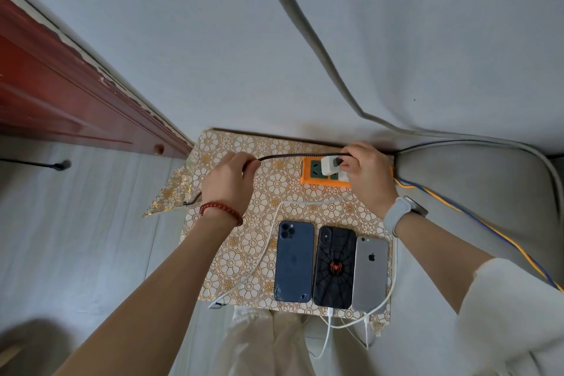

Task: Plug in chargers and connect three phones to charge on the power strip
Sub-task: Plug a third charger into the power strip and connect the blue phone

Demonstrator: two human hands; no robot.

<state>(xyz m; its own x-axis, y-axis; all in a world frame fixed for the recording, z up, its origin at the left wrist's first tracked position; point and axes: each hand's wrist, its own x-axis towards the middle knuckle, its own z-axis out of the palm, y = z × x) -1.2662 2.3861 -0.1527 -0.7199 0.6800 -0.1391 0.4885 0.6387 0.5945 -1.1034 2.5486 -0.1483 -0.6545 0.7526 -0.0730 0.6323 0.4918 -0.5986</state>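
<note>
On a small bench (232,253) draped in a gold floral cloth, three phones lie face down side by side: a blue phone (294,262), a black phone (335,267) with a red spider design, and a silver phone (370,273). White cables (265,253) run to the near ends of the black and silver phones. At the far edge, an orange power strip (314,175) carries white chargers (331,166). The right hand (369,177) pinches the plug of a dark braided cable (290,156) at one charger, while the left hand (230,185) grips the same cable farther along. A grey sofa arm (476,186) borders the right.
</note>
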